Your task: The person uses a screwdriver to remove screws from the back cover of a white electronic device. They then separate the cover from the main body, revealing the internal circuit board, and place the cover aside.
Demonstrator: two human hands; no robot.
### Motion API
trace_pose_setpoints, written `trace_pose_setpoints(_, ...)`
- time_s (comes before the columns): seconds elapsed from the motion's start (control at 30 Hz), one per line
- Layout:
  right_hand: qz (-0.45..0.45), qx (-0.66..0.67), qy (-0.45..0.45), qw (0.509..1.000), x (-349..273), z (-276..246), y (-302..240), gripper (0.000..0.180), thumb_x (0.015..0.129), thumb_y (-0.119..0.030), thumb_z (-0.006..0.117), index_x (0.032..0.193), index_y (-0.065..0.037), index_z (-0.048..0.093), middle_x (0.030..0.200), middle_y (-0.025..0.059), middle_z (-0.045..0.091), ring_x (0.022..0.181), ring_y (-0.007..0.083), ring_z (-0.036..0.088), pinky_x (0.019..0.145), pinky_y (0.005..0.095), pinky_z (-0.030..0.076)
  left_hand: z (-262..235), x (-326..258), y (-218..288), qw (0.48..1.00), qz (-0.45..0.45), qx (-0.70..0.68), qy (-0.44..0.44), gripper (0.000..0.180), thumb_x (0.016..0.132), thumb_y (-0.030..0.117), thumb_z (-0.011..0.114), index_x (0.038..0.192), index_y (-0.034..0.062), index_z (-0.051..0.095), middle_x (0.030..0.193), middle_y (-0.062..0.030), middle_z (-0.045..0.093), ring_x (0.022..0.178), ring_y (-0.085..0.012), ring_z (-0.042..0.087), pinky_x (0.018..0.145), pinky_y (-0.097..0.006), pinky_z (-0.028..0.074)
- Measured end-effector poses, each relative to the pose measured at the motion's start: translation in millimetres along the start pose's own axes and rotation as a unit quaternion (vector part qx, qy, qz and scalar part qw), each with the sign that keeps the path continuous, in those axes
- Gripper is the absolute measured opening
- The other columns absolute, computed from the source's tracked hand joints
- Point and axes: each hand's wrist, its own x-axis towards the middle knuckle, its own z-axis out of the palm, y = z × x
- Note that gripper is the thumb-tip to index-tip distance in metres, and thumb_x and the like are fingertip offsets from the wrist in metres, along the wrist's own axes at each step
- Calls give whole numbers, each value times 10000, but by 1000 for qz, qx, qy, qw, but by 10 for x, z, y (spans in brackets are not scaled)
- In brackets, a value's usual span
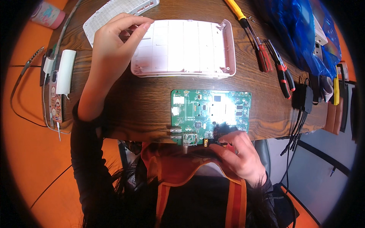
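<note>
Currently the green board (203, 114) is lying flat at the desk's near edge, parts facing up, and its metal connector (190, 139) is poking out at 7 o'clock; that overhang is probably leaving the connector side free for fingers. The right hand (241, 154) is bending in from 5 o'clock, thumb and fingertips gathering at the board's near edge, beside the gold connector (206, 143). Its tips are partly hiding in shadow, so I cannot tell whether they are clamping on anything.

The left hand (112, 45) is hovering at 10 o'clock from the board, over the left end of the white shell (182, 47). Its thumb and forefinger are almost meeting; whether they are nipping something small, I cannot tell. The shell is sitting at 12 o'clock, open side up, so its inside is facing the person. A second cover (100, 22) is leaning away at 11 o'clock.

Toward 1 and 2 o'clock, a red screwdriver (264, 59) and pliers (281, 70) are resting on the desk (129, 110), handles pointing nearer the person, seemingly for an easy pick-up while staying off the board
</note>
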Motion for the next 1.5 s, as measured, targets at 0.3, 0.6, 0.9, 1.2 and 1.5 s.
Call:
trace_pose_setpoints(0.3, 69, -72, 17, 995, -97, -142, -55, 423, 641, -185, 749, 1035, -72, 645, 946, 48, 530, 882, 211, 504, 762, 332, 384, -7, 4, 19, 1000, -3, 24, 6, 138, 832, 91, 610, 925, 19, 682, 744, -28, 600, 655, -83, 511, 605, -200, 417)
trace_pose_setpoints(0.6, 144, -28, 46, 988, -229, -342, 82, 359, 629, -125, 757, 964, -54, 648, 933, 74, 553, 870, 255, 510, 755, 358, 417, -23, -10, 15, 998, 0, 45, -40, 179, 875, 92, 564, 1004, 30, 671, 881, -32, 633, 746, -62, 532, 660, -181, 406)
trace_pose_setpoints(0.9, 130, -38, 39, 990, -183, -176, 91, 327, 618, -19, 701, 938, -24, 633, 878, 81, 551, 841, 258, 525, 745, 347, 417, -67, 14, -34, 1000, -16, 15, 20, 146, 839, 105, 608, 935, 20, 678, 794, -28, 613, 665, -74, 509, 604, -201, 416)
trace_pose_setpoints(1.2, 151, -75, 141, 976, -238, -523, 86, 278, 582, 0, 699, 854, -23, 644, 819, 89, 566, 810, 267, 525, 739, 367, 424, -184, -5, -109, 988, -144, -2, 47, 175, 832, 141, 632, 882, -25, 658, 566, -12, 560, 505, -31, 452, 455, -203, 344)
trace_pose_setpoints(1.5, 75, -116, 194, 971, 923, -694, 549, 275, 626, 56, 703, 882, -14, 633, 887, 101, 587, 843, 233, 567, 698, 291, 448, -125, -85, -15, 972, -225, -32, -56, 174, 873, 108, 550, 832, -43, 626, 560, -82, 562, 441, -122, 546, 434, -236, 435)
